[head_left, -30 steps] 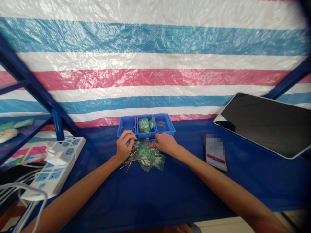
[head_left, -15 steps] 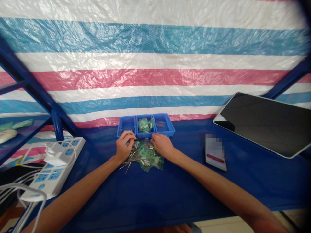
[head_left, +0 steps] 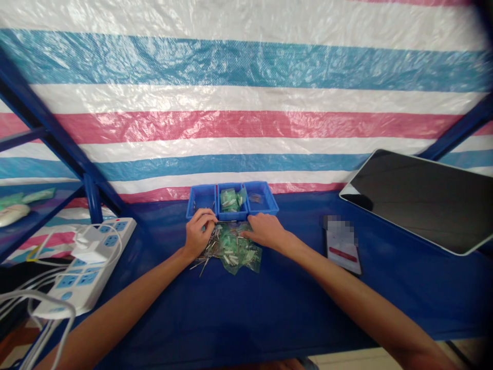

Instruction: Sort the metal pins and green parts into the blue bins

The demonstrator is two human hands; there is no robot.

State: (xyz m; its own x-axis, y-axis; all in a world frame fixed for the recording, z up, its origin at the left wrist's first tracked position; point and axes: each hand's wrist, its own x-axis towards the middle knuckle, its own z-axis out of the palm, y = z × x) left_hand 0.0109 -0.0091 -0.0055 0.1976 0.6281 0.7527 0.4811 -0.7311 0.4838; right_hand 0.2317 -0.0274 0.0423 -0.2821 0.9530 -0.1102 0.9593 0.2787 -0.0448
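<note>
My left hand (head_left: 199, 231) is closed in a pinch at the left side of a pile, just in front of the blue bins. From its fingertips a thin metal rod (head_left: 228, 222) seems to run to the right. My right hand (head_left: 266, 229) is at the pile's right side, thumb apart from the fingers. Between the hands lie green-tinted clear plastic bags (head_left: 232, 249) holding small white pieces. Loose thin metal rods (head_left: 208, 255) are heaped beside the bags, partly under my left hand.
Three joined blue bins (head_left: 231, 215) stand behind the pile; the middle one holds another green bag. A white power strip (head_left: 82, 282) with cables lies left. To the right are a phone (head_left: 342, 246) and a dark-screened tablet-like panel (head_left: 419, 200). Blue frame bars flank the striped sheet.
My right hand has moved slightly right, away from the rod's end, and its thumb and fingers have spread. My left hand stays in nearly the same place.
</note>
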